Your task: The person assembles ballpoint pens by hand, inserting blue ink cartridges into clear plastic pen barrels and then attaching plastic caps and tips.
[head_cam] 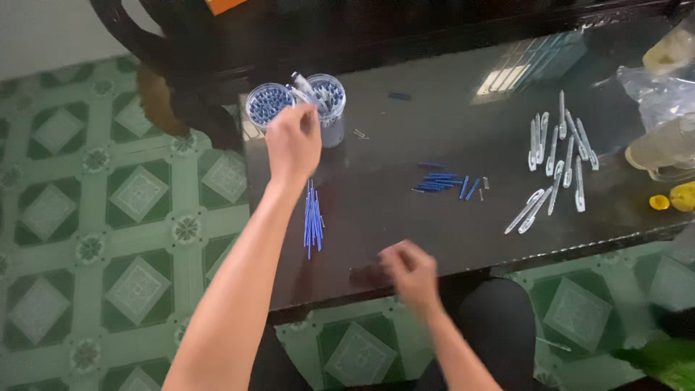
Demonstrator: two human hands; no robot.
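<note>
Right hand [410, 273]: near table [434, 108] edge, fingers curled, blurred; cannot tell whether it holds anything. Blue refills [313, 219]: bundle lying just beyond, between both hands. Left hand [293, 141]: farther out, fingers pinched narrow at a clear pen part [302, 84] over two cups [269, 105]. Loose blue caps [441, 182]: mid-table. Clear barrels [559, 156]: scattered at right. Plastic bags [662, 87]: far right.

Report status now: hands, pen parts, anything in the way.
Left hand up at two clear cups of blue parts, grip unclear. Right hand blurred near table edge. Blue refill bundle between hands. Nothing blocking.
</note>
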